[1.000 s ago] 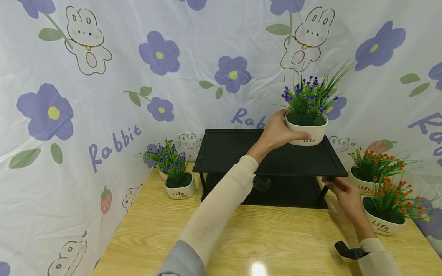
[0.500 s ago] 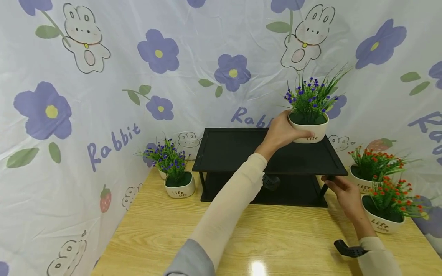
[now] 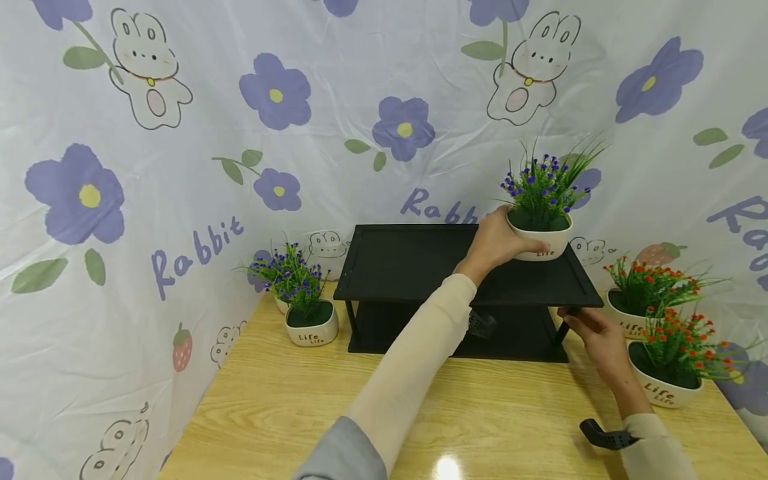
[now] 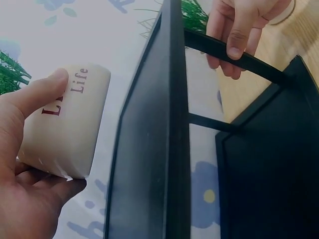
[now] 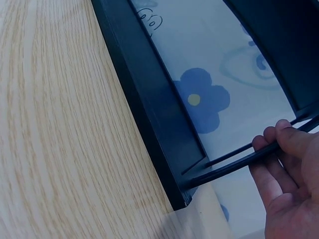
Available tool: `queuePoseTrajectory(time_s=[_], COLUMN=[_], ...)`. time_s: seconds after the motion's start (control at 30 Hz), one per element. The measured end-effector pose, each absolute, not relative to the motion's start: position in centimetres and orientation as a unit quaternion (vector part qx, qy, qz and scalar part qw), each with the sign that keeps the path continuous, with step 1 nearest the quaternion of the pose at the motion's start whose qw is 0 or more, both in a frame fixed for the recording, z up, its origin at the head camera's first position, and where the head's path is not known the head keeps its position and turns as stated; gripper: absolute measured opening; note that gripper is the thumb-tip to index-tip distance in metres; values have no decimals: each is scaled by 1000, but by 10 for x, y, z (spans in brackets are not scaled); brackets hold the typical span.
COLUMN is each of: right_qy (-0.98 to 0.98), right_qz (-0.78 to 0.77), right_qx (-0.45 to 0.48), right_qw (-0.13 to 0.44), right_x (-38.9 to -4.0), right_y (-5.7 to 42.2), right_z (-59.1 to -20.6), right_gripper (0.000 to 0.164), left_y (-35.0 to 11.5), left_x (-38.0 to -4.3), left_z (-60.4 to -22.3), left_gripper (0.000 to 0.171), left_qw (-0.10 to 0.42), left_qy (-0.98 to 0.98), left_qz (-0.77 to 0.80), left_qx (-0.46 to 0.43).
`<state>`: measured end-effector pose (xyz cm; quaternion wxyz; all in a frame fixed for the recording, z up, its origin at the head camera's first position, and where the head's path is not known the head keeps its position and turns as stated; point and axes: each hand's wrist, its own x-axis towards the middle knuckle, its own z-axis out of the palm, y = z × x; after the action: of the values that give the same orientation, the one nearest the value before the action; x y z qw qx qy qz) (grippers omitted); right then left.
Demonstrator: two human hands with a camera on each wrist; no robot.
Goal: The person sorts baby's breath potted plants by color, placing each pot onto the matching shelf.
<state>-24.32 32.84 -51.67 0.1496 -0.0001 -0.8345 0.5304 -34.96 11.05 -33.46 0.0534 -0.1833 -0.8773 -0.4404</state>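
My left hand (image 3: 497, 241) grips a white oval pot (image 3: 559, 241) of purple flowers and grass, thumb across its front lettering. In the left wrist view a gap shows between the pot's base and the top board (image 4: 149, 129) of the black two-tier shelf (image 3: 414, 260). The pot is held upright over the right end of that board. Down at the shelf's right side, my right hand (image 3: 603, 347) holds the front right post (image 5: 229, 170) between thumb and fingers, as the right wrist view shows.
Two white pots, one in front (image 3: 313, 327), with purple flowers stand left of the shelf. Orange-flowered pots stand right of it, a rear one (image 3: 630, 320) and a front one (image 3: 663, 390) near my right forearm. A printed curtain (image 3: 336, 133) hangs behind the wooden table (image 3: 288, 407).
My left hand has carried the purple-flowered pot slightly right and, over the last half second, down toward the shelf's top board. The right hand stays at the post.
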Motion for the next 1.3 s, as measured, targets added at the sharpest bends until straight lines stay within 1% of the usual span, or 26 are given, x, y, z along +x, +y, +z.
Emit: queuePoseTrajectory(time_s=[0.2,0.43,0.7,0.97,1.13,1.3], right_qy=[-830,-835,-825,-823,-827,-827], right_qz=[537,530,540,547,543,540], right_qx=[-2,1,11,6,7,15], right_qw=[153,146,166,153,146,156], right_x=[-243,-244,-247,-243,-243,-241], right_y=[328,329,331,329,329,327], right_z=[-516,-520,-523,-518,-518,-517], right_gripper=[39,39,37,39,40,37], left_y=[116,115,117,114,112,111], left_x=[-348,-345,-346,-347,-346,-348], left_z=[-341,-349,-353,-354,-355,-358], left_gripper=[103,105,106,110,111,115], left_qw=[55,20,7,-25,-33,-34], left_qy=[-877,-870,-881,-880,-879,-870], left_qz=[-441,-459,-443,-444,-446,-459], left_qx=[-182,-176,-166,-165,-165,-178])
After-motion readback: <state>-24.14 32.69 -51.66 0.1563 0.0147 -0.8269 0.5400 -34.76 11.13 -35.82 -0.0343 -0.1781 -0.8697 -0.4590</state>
